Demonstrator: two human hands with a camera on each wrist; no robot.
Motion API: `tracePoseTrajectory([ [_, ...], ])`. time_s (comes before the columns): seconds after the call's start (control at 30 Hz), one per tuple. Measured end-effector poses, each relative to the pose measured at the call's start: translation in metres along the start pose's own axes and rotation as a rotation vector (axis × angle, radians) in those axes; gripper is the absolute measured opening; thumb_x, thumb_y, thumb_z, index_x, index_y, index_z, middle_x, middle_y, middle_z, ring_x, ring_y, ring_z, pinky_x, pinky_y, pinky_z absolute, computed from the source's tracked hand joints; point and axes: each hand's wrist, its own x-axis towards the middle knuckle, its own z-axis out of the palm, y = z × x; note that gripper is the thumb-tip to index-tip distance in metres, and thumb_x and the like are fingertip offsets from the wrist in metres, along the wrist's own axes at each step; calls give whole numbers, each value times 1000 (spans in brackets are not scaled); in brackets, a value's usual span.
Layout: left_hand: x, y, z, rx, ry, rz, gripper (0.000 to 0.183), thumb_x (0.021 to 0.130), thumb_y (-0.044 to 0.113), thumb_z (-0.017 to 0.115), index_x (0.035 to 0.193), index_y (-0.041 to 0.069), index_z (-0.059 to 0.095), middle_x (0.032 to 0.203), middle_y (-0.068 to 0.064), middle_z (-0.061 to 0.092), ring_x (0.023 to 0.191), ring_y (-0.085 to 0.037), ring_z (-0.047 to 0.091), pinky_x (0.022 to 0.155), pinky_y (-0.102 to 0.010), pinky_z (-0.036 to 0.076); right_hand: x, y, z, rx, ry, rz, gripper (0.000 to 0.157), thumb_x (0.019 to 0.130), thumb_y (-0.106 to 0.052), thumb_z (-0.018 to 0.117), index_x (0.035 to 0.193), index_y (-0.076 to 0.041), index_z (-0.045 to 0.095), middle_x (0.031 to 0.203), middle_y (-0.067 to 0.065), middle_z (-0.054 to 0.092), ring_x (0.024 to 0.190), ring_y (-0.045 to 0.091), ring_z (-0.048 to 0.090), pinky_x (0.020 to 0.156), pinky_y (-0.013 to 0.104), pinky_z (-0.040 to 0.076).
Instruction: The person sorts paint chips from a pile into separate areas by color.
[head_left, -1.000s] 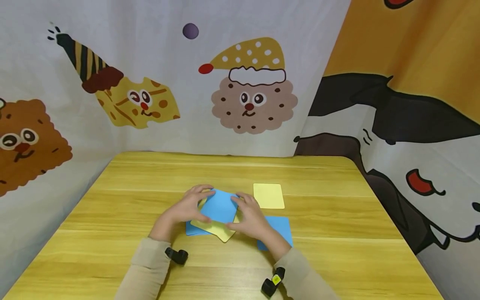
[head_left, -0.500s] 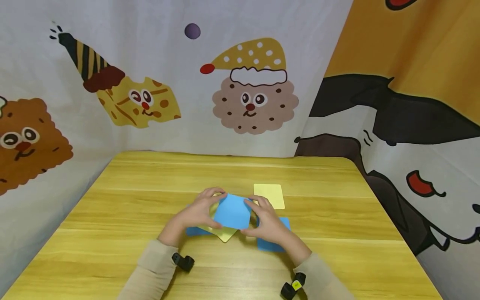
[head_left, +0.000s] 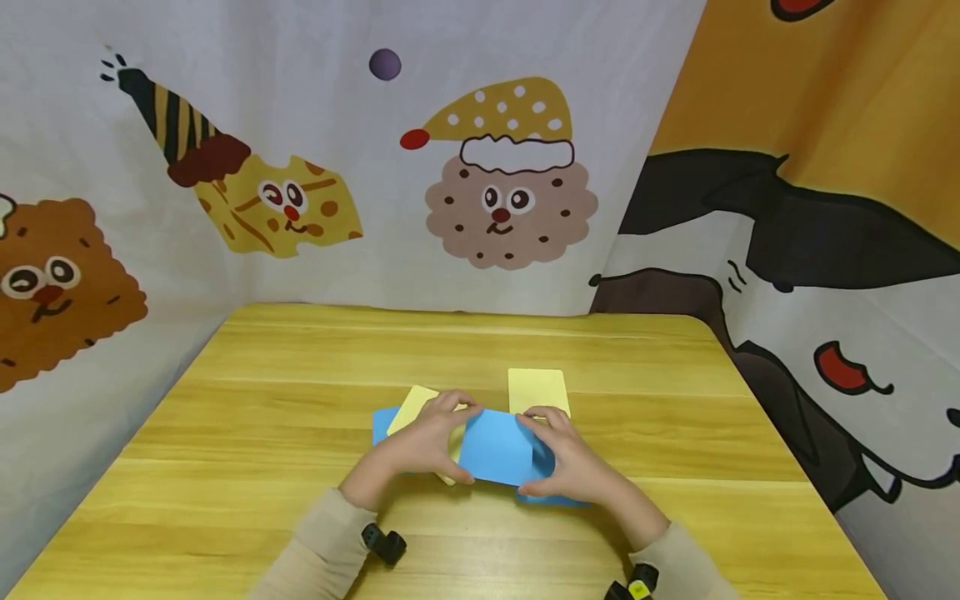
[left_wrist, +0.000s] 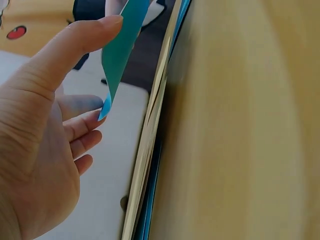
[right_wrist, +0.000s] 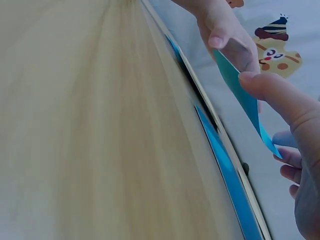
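A blue square card point(head_left: 495, 448) is held up over the table between both hands. My left hand point(head_left: 420, 442) pinches its left edge, thumb at the near corner and fingers at the far one. On the opposite edge my right hand point(head_left: 573, 458) grips it the same way. Both wrist views show the card point(left_wrist: 122, 50) slightly bent and raised above the tabletop. Beneath the right hand a flat blue card point(head_left: 555, 501) is mostly covered. Yellow cards point(head_left: 411, 408) lie askew over a blue card point(head_left: 381, 425), partly hidden by the left hand.
A single yellow card point(head_left: 538, 390) lies flat behind the right hand. The wooden table point(head_left: 300, 367) reaches back to a cartoon-printed curtain point(head_left: 390, 208), with more printed cloth along both sides. Each wrist wears a small black camera point(head_left: 384, 545).
Both hands have carried the blue card rightward and a little nearer, from above the left pile to beside and partly over the right blue card. The left pile is more exposed.
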Motion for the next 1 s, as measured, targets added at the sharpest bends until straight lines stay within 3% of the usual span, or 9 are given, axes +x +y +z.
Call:
tracePoseTrajectory([
  [0.27,9,17,18,18,30,15,105,60,46,88,144,3,43,135,-6,40,126,-25,33,104,-48,25,-18,10,-14,2,-23,-14,101,63,-40,88,146,-8,41,142,7,34,128,29,30,92,55,39],
  [0.57,22,37,33,65,26,-9,107,62,51,86,145,2,40,137,-6,39,128,-24,30,104,-46,25,-35,19,-29,-16,-67,38,104,64,-40,88,148,-7,36,145,8,32,131,26,28,95,53,40],
  [0.8,31,46,48,113,12,-28,107,61,56,84,144,3,41,136,-6,39,127,-24,32,104,-44,27,-46,31,-34,-40,-66,7,105,63,-42,88,147,-3,38,145,11,34,129,27,30,95,55,39],
  [1.0,39,51,59,146,5,-37,107,61,56,85,143,2,43,135,-7,40,127,-24,34,105,-44,27,-52,38,-38,8,-110,62,104,63,-38,89,148,-6,37,146,9,32,131,26,27,97,55,36],
])
